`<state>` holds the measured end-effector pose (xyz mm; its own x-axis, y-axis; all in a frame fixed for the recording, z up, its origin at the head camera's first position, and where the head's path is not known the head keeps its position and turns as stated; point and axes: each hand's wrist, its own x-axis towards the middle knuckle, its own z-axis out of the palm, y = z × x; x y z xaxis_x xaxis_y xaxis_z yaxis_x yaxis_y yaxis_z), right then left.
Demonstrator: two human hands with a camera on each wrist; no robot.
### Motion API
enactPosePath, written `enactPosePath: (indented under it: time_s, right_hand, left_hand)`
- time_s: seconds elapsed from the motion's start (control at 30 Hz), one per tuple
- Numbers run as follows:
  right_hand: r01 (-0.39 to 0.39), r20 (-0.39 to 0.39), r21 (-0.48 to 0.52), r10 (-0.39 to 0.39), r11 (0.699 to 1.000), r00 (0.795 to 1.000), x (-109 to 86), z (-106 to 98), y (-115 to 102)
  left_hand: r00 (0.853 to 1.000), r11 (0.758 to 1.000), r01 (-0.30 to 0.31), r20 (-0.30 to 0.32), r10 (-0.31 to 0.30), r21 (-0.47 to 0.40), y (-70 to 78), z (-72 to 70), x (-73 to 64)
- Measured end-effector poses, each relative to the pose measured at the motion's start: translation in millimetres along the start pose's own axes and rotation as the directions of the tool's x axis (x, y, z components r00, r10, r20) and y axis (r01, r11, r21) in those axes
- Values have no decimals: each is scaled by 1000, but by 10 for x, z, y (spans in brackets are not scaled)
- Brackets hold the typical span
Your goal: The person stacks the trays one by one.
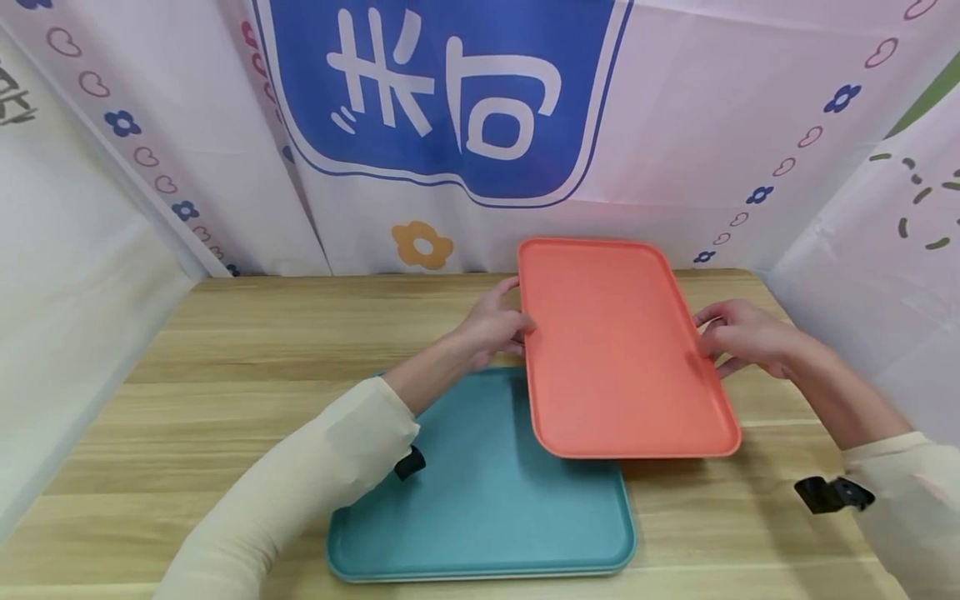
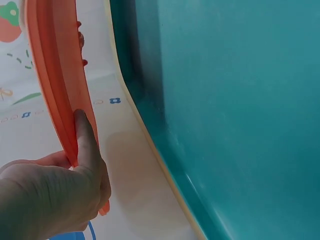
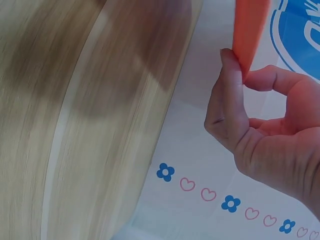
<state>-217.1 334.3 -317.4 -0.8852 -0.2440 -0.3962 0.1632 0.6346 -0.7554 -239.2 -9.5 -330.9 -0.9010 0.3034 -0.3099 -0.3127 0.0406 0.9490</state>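
Observation:
Both hands hold a coral-red rectangular tray point(image 1: 611, 342) in the air, its long side pointing away from me. My left hand point(image 1: 491, 325) pinches the left long edge; the left wrist view shows that hand point(image 2: 75, 192) with fingers on both faces of the rim. On the opposite edge, my right hand point(image 1: 746, 337) grips between thumb and fingers, as the right wrist view of that hand point(image 3: 265, 120) also shows. A teal tray point(image 1: 480, 500) lies flat on the table below, partly covered in the head view by the red tray and left forearm.
The wood-grain table point(image 1: 225, 400) ends at a printed white cloth backdrop point(image 1: 675, 150) behind, with more cloth at both sides. Shadows fall on the table right of the teal tray. Each sleeve has a black wrist device point(image 1: 832, 494) near the cuff.

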Motion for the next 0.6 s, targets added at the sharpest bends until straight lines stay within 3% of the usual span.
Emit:
enactPosePath:
  time_s: [0.6]
  right_hand:
    - [-25,17,17,25,1000,1000,63,164,-105]
  left_hand:
    - [1000,1000,12,-12,-12,-16,-26,-176,-74]
